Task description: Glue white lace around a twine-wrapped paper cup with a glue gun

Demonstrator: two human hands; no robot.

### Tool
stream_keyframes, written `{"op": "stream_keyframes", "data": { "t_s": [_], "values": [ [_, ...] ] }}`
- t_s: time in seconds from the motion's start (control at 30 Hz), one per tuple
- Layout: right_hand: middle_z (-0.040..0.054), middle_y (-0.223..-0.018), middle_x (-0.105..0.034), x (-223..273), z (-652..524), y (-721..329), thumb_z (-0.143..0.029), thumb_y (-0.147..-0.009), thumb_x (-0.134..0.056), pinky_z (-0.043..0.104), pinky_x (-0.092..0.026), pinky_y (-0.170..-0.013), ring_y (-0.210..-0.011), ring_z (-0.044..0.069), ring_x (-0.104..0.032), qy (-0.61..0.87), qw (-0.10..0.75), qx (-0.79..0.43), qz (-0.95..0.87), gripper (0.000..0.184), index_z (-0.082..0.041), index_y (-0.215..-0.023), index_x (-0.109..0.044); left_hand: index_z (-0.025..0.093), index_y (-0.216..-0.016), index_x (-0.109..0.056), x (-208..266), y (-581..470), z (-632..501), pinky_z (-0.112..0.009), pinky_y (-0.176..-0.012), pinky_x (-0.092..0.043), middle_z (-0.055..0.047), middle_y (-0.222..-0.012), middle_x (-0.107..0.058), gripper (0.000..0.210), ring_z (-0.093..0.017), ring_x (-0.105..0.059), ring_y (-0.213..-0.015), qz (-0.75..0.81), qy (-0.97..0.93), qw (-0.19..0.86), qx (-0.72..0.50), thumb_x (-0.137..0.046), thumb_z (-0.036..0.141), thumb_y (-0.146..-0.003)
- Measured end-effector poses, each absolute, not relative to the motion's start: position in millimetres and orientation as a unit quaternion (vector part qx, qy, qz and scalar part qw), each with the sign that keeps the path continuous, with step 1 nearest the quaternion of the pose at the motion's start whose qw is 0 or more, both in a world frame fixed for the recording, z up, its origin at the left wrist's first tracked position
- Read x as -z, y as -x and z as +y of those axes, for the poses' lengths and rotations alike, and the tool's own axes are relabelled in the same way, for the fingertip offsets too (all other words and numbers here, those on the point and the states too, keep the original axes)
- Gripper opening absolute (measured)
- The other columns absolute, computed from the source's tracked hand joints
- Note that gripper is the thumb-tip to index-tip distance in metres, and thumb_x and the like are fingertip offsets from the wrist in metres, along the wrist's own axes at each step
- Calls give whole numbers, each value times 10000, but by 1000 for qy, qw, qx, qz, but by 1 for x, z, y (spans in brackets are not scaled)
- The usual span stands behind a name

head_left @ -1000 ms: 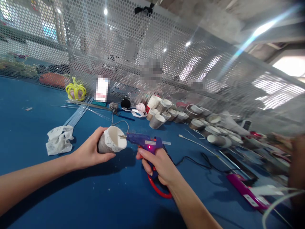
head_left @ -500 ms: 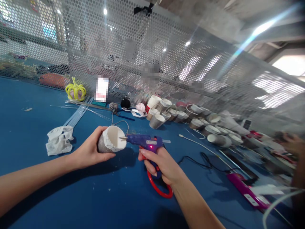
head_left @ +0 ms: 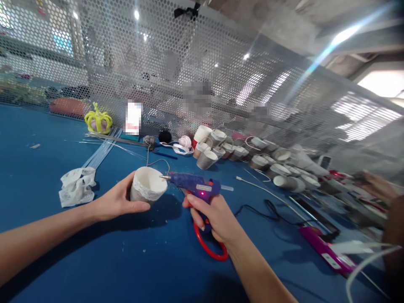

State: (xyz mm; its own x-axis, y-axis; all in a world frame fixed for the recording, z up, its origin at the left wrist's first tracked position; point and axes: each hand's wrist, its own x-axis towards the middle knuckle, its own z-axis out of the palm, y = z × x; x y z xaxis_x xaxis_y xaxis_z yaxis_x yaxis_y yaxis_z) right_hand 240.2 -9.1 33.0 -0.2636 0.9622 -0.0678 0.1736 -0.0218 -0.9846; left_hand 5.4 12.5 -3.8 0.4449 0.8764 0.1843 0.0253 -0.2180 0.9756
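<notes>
My left hand (head_left: 121,198) is wrapped round a paper cup (head_left: 147,195) whose outside is covered in grey yarn, with a ragged white band below the rim. The cup's mouth tilts toward me and to the right. In my right hand (head_left: 210,212) is a blue glue gun (head_left: 192,182) with a lit red light and a clear glue stick out of its back. Its metal nozzle is at the cup's right rim; whether it touches cannot be told. Grey yarn runs behind the cup to a small yarn ball (head_left: 149,141).
Crumpled white material (head_left: 77,187) and clear glue sticks (head_left: 102,149) lie left. Several yarn-wrapped cups (head_left: 206,159) stand along the mesh partition (head_left: 164,84). At right are a purple power strip (head_left: 328,250), cables and another person's hand (head_left: 375,185). A yellow crown-shaped piece (head_left: 98,120) sits at back left.
The cup has tipped more upright. The glue gun's nozzle has moved up from inside the cup's mouth to its right rim, and the gun's rear now sits slightly farther right.
</notes>
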Motion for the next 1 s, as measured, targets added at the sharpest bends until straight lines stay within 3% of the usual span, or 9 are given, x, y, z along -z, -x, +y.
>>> {"op": "stream_keyframes", "data": {
  "t_s": [0.2,0.43,0.63,0.87,1.0],
  "values": [
    [-61,-346,-453,-41,-10,-249,-376,-793,-560,210,-384,-434,-332,61,-410,509,341,-445,-653,280,-127,-668,-590,125,-1201,-403,-3,2,15,-361,-883,-419,-95,-1110,-561,678,-269,-506,-1023,344,-731,502,-307,-691,335,-623],
    [-55,-361,-456,-41,-8,-256,-382,-782,-570,187,-343,-390,-335,52,-397,518,292,-460,-659,287,-120,-667,-599,109,-1235,-389,-7,4,14,-325,-859,-412,-98,-1120,-551,731,-265,-487,-1013,325,-733,539,-259,-679,351,-608],
    [-57,-361,-471,-47,-8,-260,-346,-769,-595,191,-367,-414,-352,59,-414,523,252,-479,-659,238,-128,-674,-577,123,-1191,-442,-7,4,13,-240,-627,-431,-59,-940,-581,662,-183,-513,-776,299,-703,595,-249,-663,360,-613],
    [-64,-352,-457,-48,-9,-257,-328,-776,-585,170,-323,-377,-328,44,-381,508,271,-492,-654,225,-121,-689,-582,123,-1169,-472,-8,3,12,-204,-544,-388,-37,-847,-564,648,-141,-458,-681,278,-697,617,-237,-666,336,-589],
    [-59,-351,-460,-50,-9,-258,-319,-780,-585,180,-359,-408,-339,49,-396,519,251,-494,-651,229,-115,-676,-581,127,-1176,-478,-8,3,13,-201,-521,-374,-32,-812,-573,643,-134,-459,-645,274,-693,621,-243,-655,344,-598]
  ]
}}
